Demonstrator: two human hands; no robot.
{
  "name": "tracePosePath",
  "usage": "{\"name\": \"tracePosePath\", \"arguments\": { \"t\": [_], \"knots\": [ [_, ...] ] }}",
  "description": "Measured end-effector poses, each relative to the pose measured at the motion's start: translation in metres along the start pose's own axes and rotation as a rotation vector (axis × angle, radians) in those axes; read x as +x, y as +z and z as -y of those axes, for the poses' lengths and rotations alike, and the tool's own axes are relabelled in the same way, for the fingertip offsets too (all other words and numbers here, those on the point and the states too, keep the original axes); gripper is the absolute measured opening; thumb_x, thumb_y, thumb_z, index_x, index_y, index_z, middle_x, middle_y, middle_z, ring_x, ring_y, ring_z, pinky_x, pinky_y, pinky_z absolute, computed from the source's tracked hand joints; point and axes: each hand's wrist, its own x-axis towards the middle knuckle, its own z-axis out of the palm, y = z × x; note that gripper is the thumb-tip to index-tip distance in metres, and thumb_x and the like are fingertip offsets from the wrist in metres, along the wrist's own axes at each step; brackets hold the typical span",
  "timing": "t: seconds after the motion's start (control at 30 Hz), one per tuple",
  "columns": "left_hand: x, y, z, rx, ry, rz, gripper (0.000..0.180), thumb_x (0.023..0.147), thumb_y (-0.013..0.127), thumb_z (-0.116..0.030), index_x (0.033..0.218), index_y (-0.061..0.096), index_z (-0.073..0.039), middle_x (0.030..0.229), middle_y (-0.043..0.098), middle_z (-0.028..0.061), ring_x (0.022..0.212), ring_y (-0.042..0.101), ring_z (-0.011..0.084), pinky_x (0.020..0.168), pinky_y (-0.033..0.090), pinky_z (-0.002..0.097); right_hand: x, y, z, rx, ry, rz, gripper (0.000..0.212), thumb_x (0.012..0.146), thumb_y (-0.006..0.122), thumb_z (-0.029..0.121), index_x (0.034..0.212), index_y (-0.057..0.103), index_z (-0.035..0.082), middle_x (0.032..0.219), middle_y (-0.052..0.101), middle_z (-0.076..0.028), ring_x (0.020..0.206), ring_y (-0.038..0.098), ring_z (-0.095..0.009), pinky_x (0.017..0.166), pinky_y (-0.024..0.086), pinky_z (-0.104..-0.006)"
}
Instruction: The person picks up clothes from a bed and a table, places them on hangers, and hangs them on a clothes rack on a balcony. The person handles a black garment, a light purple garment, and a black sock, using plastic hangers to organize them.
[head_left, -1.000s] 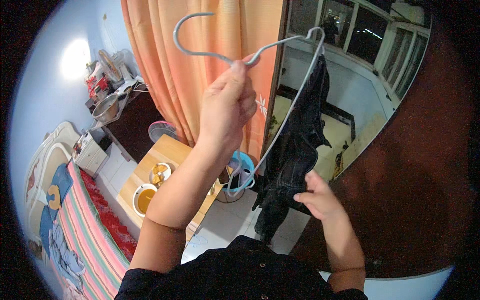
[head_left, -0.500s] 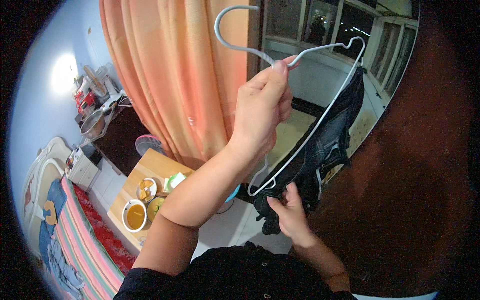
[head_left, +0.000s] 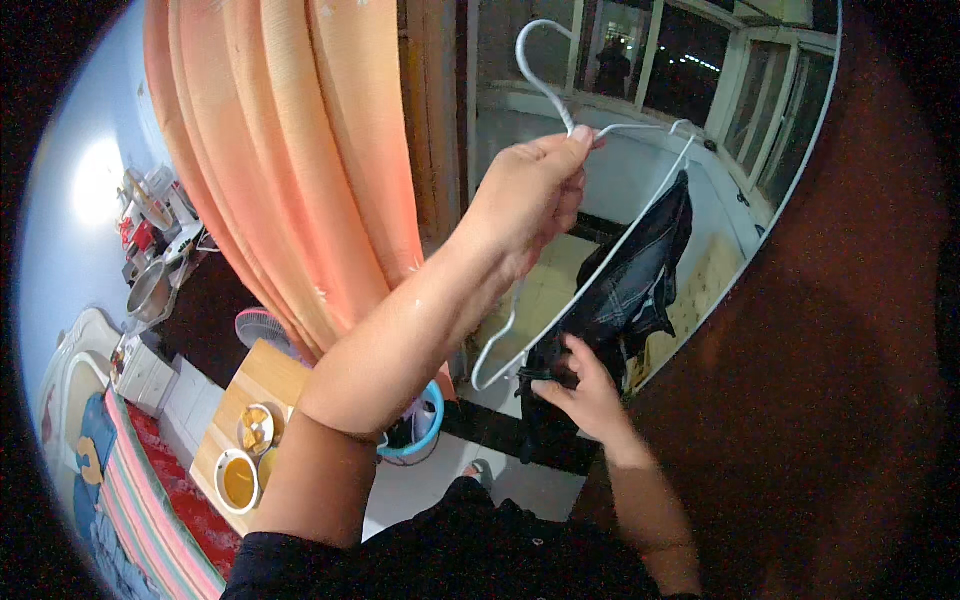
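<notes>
My left hand (head_left: pixel 540 185) is raised and closed around the neck of a white wire clothes hanger (head_left: pixel 628 240), with the hook sticking up above my fingers. The hanger is tilted, its long lower bar slanting down to the left. Along that bar hangs a black, faded, denim-like garment (head_left: pixel 622 280); its folds hide its full shape. My right hand (head_left: pixel 595 400) is at the lower left part of the garment, thumb and fingers apart, touching or almost touching the cloth.
An orange curtain (head_left: pixel 300 150) hangs at the left of a doorway to a tiled, windowed balcony (head_left: pixel 560 285). A dark brown panel (head_left: pixel 800 400) stands close on the right. To the left are a wooden table (head_left: pixel 262 375) with food bowls, a blue basin (head_left: pixel 425 440) and a striped bed (head_left: pixel 160 480).
My view has shifted toward the doorway, and the hanger with the garment is now farther over the balcony. My right hand's fingers have spread a little on the cloth.
</notes>
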Motion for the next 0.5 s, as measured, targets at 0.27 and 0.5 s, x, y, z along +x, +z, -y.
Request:
{"name": "tracePosePath", "arguments": {
  "t": [0.27,0.5],
  "knots": [
    [0.114,-0.033,0.011,0.032,-0.259,0.256,0.019,0.088,0.052,-0.020,0.097,0.056,-0.004,0.060,0.043,-0.0045,0.043,0.033,0.0037,0.035,0.024,0.0178,0.153,-0.127,0.057,-0.849,-0.581,-0.799,0.053,0.081,0.051,0.006,0.130,0.031,0.002,0.128,0.040,-0.016,0.121,0.035,-0.030,0.101,0.024,-0.0420],
    [0.191,-0.059,0.035,-0.085,-0.421,0.365,0.022,0.088,0.050,-0.016,0.104,0.053,-0.002,0.065,0.045,-0.0037,0.045,0.031,0.0025,0.037,0.024,0.0165,0.282,-0.178,0.033,-0.736,-0.619,-0.594,0.013,0.087,0.048,0.013,0.091,0.051,0.001,0.087,0.054,-0.015,0.082,0.054,-0.030,0.072,0.043,-0.0335]
  ]
}}
